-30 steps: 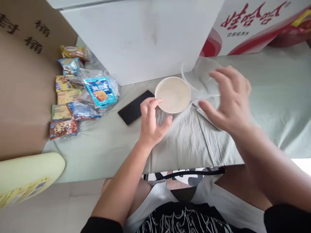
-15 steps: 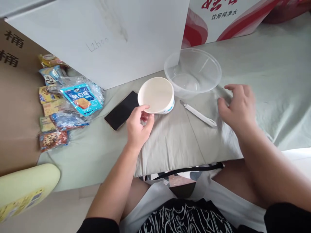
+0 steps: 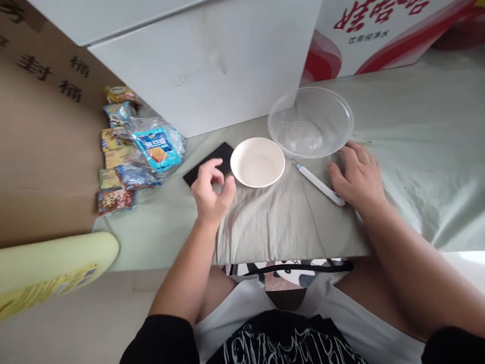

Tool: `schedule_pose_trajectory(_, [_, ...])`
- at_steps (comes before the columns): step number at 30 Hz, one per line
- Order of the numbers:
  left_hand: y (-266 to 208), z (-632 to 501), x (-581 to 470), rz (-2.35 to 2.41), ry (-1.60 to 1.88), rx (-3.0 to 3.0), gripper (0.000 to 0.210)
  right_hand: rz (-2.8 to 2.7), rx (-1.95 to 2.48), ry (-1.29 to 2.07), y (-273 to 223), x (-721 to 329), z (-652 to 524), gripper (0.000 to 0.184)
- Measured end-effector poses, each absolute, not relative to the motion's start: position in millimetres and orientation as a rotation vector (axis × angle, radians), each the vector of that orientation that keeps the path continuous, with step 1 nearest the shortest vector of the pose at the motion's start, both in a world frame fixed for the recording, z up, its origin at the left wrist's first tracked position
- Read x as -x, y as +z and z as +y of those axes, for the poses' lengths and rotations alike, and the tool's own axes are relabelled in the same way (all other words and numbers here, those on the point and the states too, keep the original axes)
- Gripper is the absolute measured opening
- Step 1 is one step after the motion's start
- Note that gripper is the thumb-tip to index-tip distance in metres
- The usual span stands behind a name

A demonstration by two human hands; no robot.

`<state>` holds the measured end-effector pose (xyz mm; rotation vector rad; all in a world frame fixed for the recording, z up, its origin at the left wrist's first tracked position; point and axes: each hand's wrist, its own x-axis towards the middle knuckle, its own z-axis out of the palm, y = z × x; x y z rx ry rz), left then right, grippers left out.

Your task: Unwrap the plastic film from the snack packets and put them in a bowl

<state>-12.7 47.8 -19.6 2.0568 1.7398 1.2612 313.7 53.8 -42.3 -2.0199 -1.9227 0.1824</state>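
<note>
A white paper bowl (image 3: 258, 163) stands upright on the grey-green cloth. Just left of it is my left hand (image 3: 212, 189), thumb and fingers apart with nothing between them. That hand partly covers a black phone (image 3: 223, 153) lying on the cloth. My right hand (image 3: 359, 174) rests with fingers spread beside the lower right rim of a clear plastic bowl (image 3: 310, 124); whether it touches the rim I cannot tell. Between the paper bowl and my right hand lies a white utility knife (image 3: 320, 185), its handle end close to the thumb.
Several wrapped snack packs (image 3: 117, 146) line the left side, with a blue packet (image 3: 158, 149) on top. A brown carton (image 3: 45, 131), a white box (image 3: 227, 65) and a red-and-white carton (image 3: 371, 35) stand behind. A pale green rounded object (image 3: 68, 263) is at lower left.
My left hand has let go of the paper bowl, which now sits level on the cloth. My right hand has come down onto the cloth. The view has shifted left.
</note>
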Motion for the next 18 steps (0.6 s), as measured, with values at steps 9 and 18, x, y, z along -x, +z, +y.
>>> schedule_pose_trajectory(9, [-20, 54, 33, 2.262, 0.432, -1.900, 0.050, -2.113, 1.845, 0.203, -36, -303, 42, 0.043])
schedule_pose_trajectory(18, [3, 49, 52, 2.248, 0.301, -1.789, 0.052, -2.272, 1.756, 0.206, -41, -299, 35, 0.028])
